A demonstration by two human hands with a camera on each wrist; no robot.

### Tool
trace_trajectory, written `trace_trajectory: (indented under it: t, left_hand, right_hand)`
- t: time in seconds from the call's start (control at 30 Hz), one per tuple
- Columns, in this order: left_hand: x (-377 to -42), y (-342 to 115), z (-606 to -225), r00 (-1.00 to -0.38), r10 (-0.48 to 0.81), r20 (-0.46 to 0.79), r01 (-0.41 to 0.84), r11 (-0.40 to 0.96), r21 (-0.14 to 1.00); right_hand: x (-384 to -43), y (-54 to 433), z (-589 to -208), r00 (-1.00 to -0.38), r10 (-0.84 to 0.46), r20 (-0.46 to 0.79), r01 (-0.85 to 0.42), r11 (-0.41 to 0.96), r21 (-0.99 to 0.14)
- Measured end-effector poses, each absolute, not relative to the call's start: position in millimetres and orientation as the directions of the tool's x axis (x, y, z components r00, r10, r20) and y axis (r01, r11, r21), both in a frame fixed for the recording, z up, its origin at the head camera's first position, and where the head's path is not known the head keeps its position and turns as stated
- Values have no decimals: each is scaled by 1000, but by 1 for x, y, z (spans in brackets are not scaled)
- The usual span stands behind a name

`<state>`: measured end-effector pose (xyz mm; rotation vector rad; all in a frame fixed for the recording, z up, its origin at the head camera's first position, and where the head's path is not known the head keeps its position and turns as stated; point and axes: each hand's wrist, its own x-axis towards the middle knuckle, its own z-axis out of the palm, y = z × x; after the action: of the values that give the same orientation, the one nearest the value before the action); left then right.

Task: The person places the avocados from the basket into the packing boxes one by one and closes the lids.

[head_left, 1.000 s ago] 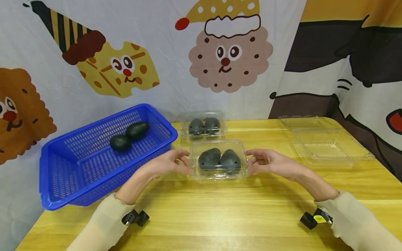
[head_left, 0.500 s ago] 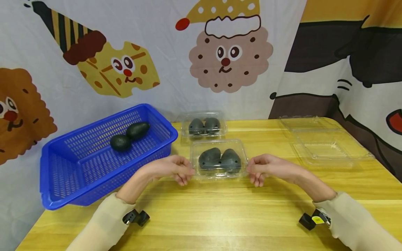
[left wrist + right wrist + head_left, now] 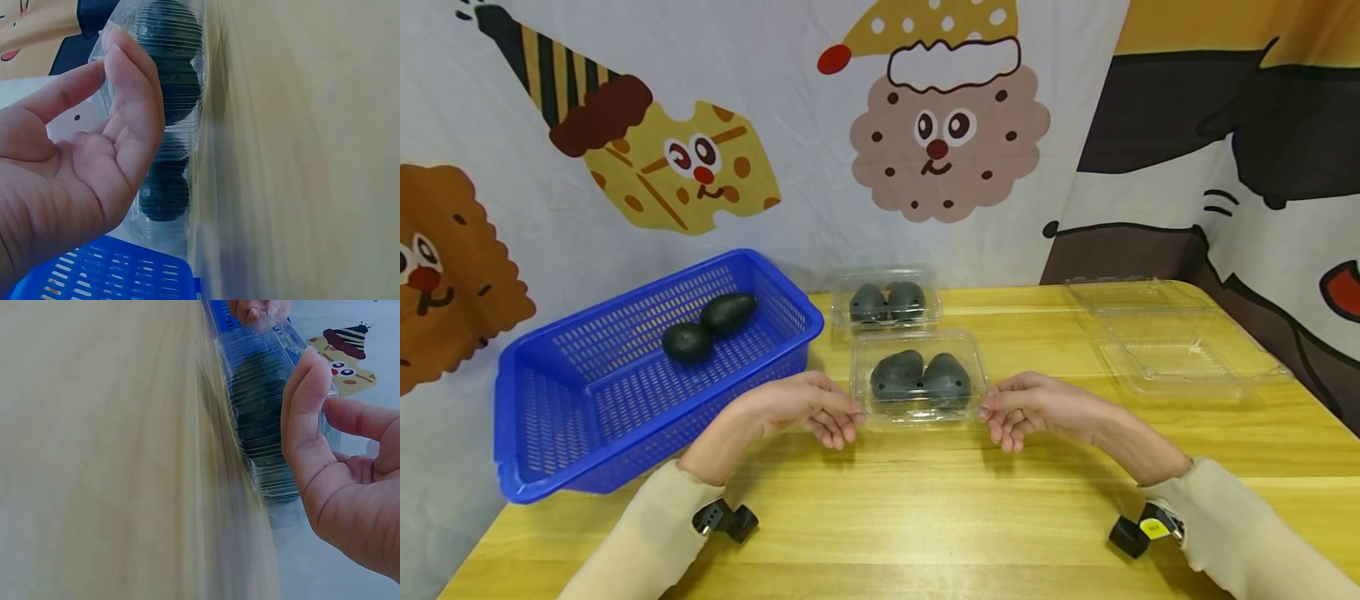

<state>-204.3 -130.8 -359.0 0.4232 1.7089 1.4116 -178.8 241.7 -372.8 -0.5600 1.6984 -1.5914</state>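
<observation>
A clear plastic clamshell box (image 3: pixel 917 413) with two dark avocados inside sits lid down in the middle of the table. My left hand (image 3: pixel 805 408) pinches its near left corner between thumb and fingertips. At the near right corner, my right hand (image 3: pixel 1037 408) pinches the rim the same way. The left wrist view shows the left thumb and fingers (image 3: pixel 134 81) meeting at the box edge. In the right wrist view, the right fingers (image 3: pixel 306 406) are likewise at the edge, with avocados (image 3: pixel 259 406) showing through the plastic.
Behind stands another closed clamshell (image 3: pixel 934 304) holding two avocados. A blue basket (image 3: pixel 587 467) with two avocados (image 3: pixel 688 342) (image 3: pixel 728 313) occupies the left side. An open clear clamshell (image 3: pixel 1180 350) lies at the right. A cartoon-printed cloth (image 3: pixel 820 167) hangs behind the table.
Both hands have shifted from the box's sides to its front corners, their other fingers now hanging lower. The box has moved slightly left and back.
</observation>
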Motion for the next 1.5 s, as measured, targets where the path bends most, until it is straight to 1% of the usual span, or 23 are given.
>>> trace_trajectory:
  t: [0.17, 0.47, 0.9, 1.2, 1.5]
  left_hand:
    - [-205, -132, -359, -570, 721, -393, -275, 283, 919]
    - [-204, -130, -359, -597, 695, -402, -274, 294, 916]
    - [-203, -128, -359, -614, 674, -411, -276, 304, 912]
    - [-204, -127, -359, -625, 664, -412, -251, 329, 910]
    - [-203, -127, -357, -622, 672, -403, -217, 346, 913]
  right_hand:
    - [-178, 240, -372, -641, -737, -214, 175, 131, -976]
    - [-177, 239, -373, -665, -713, -222, 174, 142, -975]
    - [-177, 239, -373, -663, -714, -226, 177, 144, -974]
    - [-177, 238, -372, -663, -711, -235, 177, 156, -972]
    - [-176, 239, -371, -661, -714, -232, 170, 159, -973]
